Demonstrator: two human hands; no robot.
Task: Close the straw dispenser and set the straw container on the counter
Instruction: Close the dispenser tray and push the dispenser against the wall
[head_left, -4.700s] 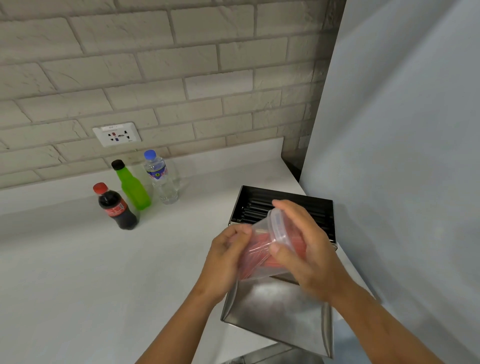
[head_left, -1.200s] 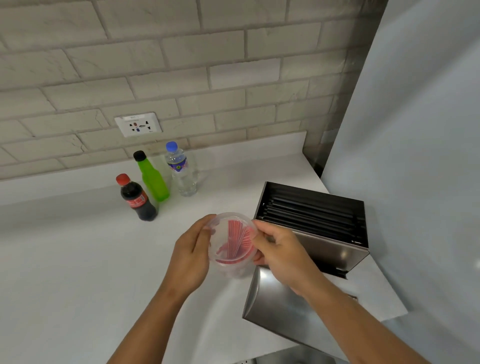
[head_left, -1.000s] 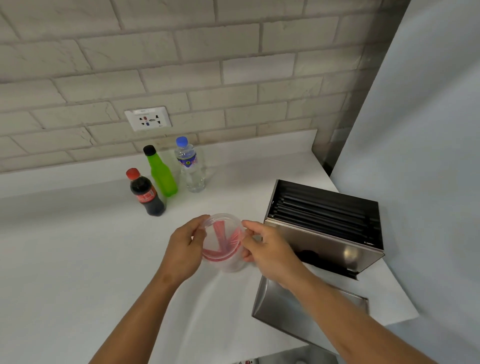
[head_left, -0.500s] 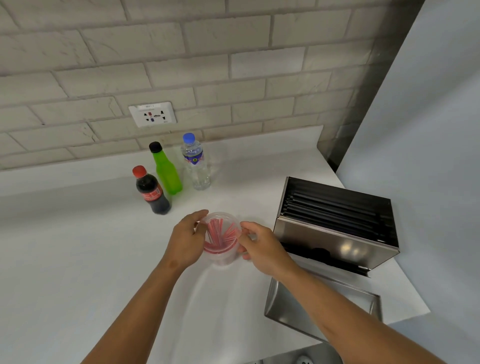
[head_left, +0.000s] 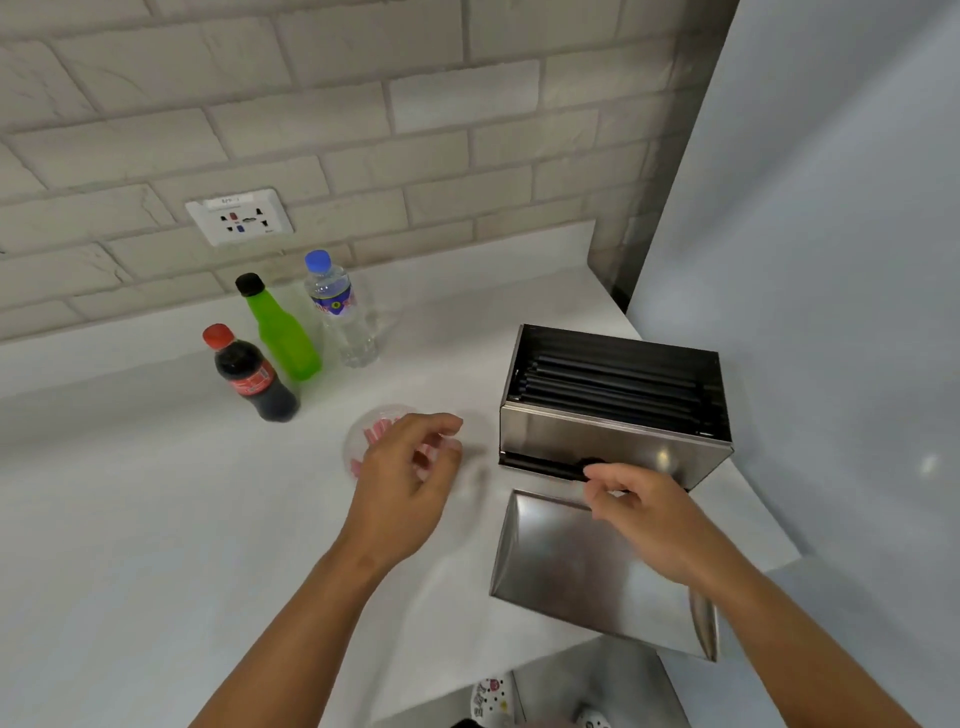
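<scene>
Released since a moment ago, the clear round straw container stands on the white surface; left hand hovers open, right hand loosely curled, empty, by the steel dispenser.

- Left hand: bare, no glove, ring or other jewellery visible.
- Left forearm: bare along its whole visible length; no sleeve, watch or band at the wrist.
- Right hand: bare, no glove or ring visible.
- Right forearm: bare to the frame edge; no sleeve or wristwear.
- Shoe: partly visible at the bottom edge, white with small dark and coloured markings; details too blurred to read.
</scene>
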